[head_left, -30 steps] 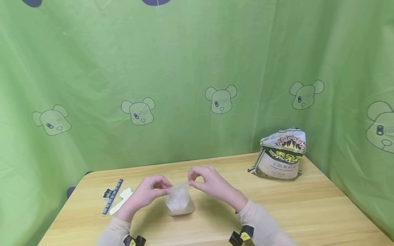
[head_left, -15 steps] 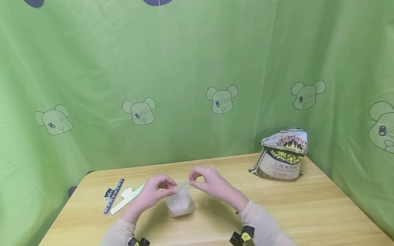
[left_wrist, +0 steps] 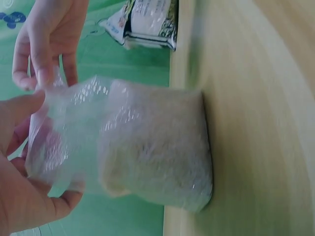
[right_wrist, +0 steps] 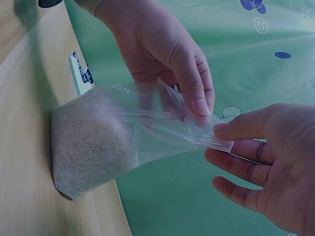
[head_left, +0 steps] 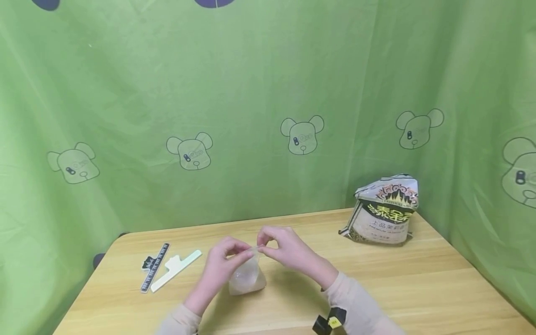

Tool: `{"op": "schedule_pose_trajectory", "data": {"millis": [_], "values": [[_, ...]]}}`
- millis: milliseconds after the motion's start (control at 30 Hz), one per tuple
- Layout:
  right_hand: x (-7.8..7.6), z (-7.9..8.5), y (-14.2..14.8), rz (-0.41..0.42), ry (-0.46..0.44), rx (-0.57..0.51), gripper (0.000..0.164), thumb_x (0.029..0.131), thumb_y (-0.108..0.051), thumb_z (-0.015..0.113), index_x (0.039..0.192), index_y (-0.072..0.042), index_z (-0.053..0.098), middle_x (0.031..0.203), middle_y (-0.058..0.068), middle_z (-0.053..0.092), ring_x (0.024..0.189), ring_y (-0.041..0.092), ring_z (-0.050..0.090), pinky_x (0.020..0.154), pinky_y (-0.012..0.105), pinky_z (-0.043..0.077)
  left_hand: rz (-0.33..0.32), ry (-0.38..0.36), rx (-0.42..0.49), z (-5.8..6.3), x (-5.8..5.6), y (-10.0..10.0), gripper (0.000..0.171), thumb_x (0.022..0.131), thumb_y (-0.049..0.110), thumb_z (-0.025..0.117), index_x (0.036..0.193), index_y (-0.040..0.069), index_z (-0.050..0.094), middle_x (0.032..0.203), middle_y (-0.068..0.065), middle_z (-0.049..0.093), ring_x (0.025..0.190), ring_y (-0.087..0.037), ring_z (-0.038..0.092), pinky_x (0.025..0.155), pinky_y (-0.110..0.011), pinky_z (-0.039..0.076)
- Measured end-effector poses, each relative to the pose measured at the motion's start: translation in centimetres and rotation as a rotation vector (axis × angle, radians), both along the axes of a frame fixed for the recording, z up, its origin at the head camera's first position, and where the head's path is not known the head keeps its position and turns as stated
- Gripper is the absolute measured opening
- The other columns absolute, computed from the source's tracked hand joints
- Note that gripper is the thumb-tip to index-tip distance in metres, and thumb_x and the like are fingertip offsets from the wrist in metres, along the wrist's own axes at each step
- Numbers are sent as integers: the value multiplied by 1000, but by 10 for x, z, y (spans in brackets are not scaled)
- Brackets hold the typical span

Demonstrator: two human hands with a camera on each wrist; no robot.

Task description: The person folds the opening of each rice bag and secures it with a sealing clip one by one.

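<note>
A clear plastic bag of rice (head_left: 247, 281) stands on the table in front of me, its lower part filled with white grains (right_wrist: 88, 142). My right hand (head_left: 289, 251) pinches the bag's top edge at the right corner between thumb and index finger. Close beside it, my left hand (head_left: 226, 260) pinches the same top edge, thumb toward me. In the right wrist view the upper part of the bag (right_wrist: 162, 118) is limp and creased, drawn together between both hands. The left wrist view shows the left fingers partly behind the clear film.
A black sealing clip with a piano-key pattern (head_left: 154, 270) and a pale green-white clip (head_left: 176, 270) lie on the wooden table (head_left: 335, 298) at left. A printed rice package (head_left: 381, 211) leans at the back right. Green curtain (head_left: 251, 83) hangs behind.
My left hand has slid rightward along the bag's top edge to beside the right hand, uncovering the pale clip. The right hand has stayed at its corner.
</note>
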State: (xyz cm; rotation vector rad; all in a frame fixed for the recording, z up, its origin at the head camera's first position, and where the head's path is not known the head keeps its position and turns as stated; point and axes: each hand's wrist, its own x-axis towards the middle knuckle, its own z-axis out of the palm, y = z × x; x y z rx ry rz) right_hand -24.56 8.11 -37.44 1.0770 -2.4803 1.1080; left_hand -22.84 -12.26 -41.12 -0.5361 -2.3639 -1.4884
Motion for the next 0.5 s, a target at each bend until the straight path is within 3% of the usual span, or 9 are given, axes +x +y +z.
{"op": "schedule_pose_trajectory", "data": {"millis": [500], "values": [[0,0,-1,10,10,-4,10,86,-9,70,87,-14,62,86,-3,70,84,9,66,82,26,55,52,33,28,-2,4,10,9,82,17,76,90,18,74,85,5,66,83,-7,61,81,-21,55]]}}
